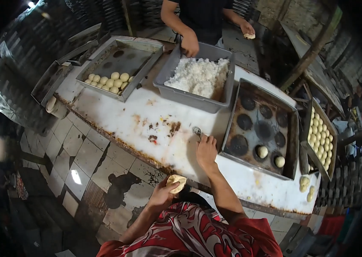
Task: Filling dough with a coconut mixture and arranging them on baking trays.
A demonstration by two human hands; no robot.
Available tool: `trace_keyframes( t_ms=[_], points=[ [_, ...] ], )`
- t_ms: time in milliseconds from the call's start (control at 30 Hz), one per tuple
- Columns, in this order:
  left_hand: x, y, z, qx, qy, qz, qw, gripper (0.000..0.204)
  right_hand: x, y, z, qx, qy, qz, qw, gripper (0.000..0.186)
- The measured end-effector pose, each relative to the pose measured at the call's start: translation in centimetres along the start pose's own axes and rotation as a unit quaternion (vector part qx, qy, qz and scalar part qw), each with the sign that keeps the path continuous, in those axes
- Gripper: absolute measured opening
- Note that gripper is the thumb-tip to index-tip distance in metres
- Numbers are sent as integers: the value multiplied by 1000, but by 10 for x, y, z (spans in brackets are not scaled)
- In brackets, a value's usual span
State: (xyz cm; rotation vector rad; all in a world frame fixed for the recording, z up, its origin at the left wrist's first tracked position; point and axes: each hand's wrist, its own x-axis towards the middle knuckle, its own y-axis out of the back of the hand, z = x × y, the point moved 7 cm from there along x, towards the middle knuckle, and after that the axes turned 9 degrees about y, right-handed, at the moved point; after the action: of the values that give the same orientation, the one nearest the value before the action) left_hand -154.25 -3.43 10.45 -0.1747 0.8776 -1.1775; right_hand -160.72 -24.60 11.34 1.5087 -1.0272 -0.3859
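My left hand [160, 197] holds a flattened round of pale dough [176, 183] in front of my body, at the table's near edge, with the thumb lying over it. My right hand [207, 150] reaches over the white tabletop [125, 112], its fingers closed on a small metal spoon [196, 129] whose bowl points away from me. Beyond the spoon stands a grey plastic tub [193, 99] heaped with white shredded filling [198, 75]. Just right of my right hand is a dark metal tray [249, 159] with round stains and two dough balls [262, 151] near its front.
Across the table a person has one hand [190, 44] at the tub's rim and dough in the other hand [247, 29]. Another tray [123, 96] with dough balls stands far left. A tilted tray [304, 150] full of balls is at right, near loose dough lumps [304, 183].
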Motion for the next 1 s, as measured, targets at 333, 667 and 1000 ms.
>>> trace_keyframes(
  t_ms=[333, 667, 1000],
  points=[
    [98, -52, 91, 259, -36, -36, 965, 37, 71, 60, -55, 288, -52, -76, 953, 15],
    [124, 23, 192, -2, 87, -165, 982, 55, 289, 4, -92, -151, 261, -208, 930, 13],
    [152, 70, 250, -179, 84, -241, 950, 56, 286, -5, -88, 125, 130, -400, 899, 17]
  ],
)
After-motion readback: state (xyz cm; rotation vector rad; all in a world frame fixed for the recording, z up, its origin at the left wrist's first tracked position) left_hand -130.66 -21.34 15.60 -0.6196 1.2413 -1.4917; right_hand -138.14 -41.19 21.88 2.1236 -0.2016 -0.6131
